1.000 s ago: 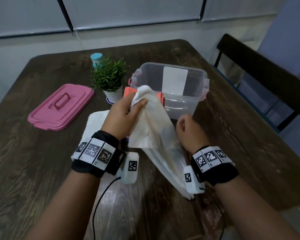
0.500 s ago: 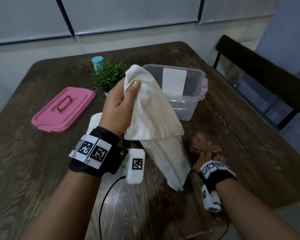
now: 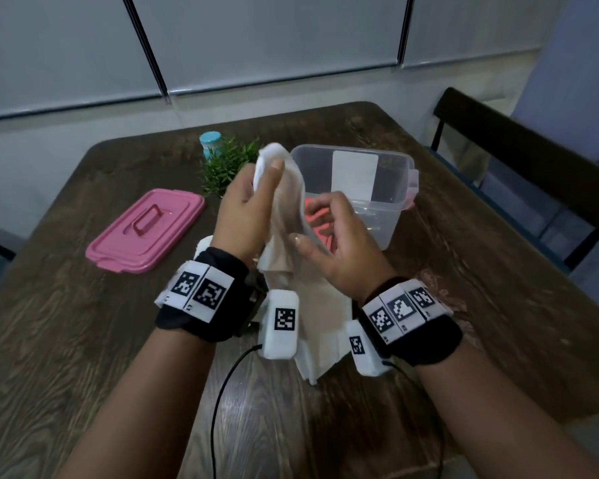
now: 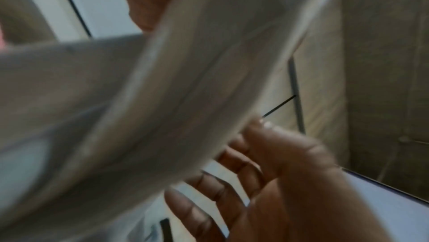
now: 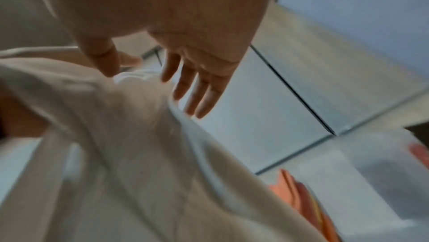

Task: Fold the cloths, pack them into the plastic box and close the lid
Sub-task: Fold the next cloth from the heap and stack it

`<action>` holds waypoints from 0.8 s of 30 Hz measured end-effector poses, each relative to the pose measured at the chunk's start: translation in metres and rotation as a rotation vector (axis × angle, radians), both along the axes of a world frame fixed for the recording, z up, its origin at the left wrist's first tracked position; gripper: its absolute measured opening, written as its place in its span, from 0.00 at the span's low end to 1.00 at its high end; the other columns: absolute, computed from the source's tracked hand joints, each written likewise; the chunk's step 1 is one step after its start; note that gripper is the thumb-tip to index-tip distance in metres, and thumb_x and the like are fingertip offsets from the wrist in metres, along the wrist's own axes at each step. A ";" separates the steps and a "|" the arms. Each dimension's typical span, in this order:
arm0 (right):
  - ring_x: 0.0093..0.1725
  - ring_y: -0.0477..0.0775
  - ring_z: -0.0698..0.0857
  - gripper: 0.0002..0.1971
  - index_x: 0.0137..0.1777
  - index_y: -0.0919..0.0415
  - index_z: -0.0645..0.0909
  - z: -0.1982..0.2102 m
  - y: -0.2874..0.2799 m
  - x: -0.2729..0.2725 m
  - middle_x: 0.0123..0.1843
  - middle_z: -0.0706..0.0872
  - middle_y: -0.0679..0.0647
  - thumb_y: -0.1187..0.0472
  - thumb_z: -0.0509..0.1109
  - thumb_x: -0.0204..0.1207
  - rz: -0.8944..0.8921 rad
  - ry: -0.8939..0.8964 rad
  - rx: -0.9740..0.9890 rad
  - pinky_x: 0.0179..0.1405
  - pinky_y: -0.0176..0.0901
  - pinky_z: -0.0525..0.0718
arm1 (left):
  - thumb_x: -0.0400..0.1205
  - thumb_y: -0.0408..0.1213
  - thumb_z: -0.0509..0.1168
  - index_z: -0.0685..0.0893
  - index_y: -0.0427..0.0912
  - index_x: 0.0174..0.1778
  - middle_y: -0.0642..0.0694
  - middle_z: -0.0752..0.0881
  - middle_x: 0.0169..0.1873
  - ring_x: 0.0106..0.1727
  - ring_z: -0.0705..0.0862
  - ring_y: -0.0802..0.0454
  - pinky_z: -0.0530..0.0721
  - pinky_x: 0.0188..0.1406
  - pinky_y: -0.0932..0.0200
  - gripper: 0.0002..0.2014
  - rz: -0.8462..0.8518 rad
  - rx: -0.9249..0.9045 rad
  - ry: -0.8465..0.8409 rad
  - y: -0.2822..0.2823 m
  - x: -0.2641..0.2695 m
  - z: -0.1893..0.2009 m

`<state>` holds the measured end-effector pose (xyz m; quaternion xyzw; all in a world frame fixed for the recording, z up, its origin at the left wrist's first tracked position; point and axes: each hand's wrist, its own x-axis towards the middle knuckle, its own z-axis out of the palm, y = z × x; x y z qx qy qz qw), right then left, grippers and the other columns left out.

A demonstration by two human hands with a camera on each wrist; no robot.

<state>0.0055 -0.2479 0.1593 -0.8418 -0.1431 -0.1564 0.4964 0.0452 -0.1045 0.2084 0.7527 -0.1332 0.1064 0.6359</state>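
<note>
Our left hand gripping a white cloth held aloft, our right hand touching it, fingers spread and relaxed, clear plastic box behind

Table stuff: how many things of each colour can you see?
White: 1 cloth held by the left hand
Pink: 1 lid
Orange: 1 cloth
Clear: 1 box
Green: 1 plant
Blue: 1 bottle cap
Total: 6
</note>
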 end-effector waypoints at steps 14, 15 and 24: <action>0.56 0.45 0.86 0.12 0.63 0.57 0.75 0.049 0.032 -0.016 0.56 0.86 0.50 0.61 0.67 0.81 0.101 0.055 0.118 0.58 0.55 0.86 | 0.75 0.38 0.61 0.74 0.50 0.46 0.52 0.76 0.36 0.35 0.74 0.59 0.73 0.37 0.60 0.05 -0.249 0.137 -0.050 0.024 -0.022 0.027; 0.53 0.45 0.86 0.10 0.61 0.56 0.77 0.049 0.031 -0.015 0.53 0.87 0.50 0.61 0.66 0.81 0.082 0.047 0.093 0.55 0.54 0.86 | 0.76 0.39 0.61 0.74 0.50 0.45 0.53 0.76 0.35 0.34 0.73 0.60 0.73 0.36 0.61 0.04 -0.244 0.142 -0.035 0.026 -0.023 0.026; 0.33 0.59 0.80 0.07 0.42 0.63 0.79 0.073 0.023 -0.013 0.35 0.84 0.61 0.60 0.66 0.78 -0.050 -0.068 0.011 0.34 0.54 0.80 | 0.86 0.37 0.61 0.77 0.43 0.50 0.44 0.82 0.42 0.40 0.82 0.51 0.82 0.39 0.54 0.02 -0.202 -0.138 0.040 0.040 -0.027 0.030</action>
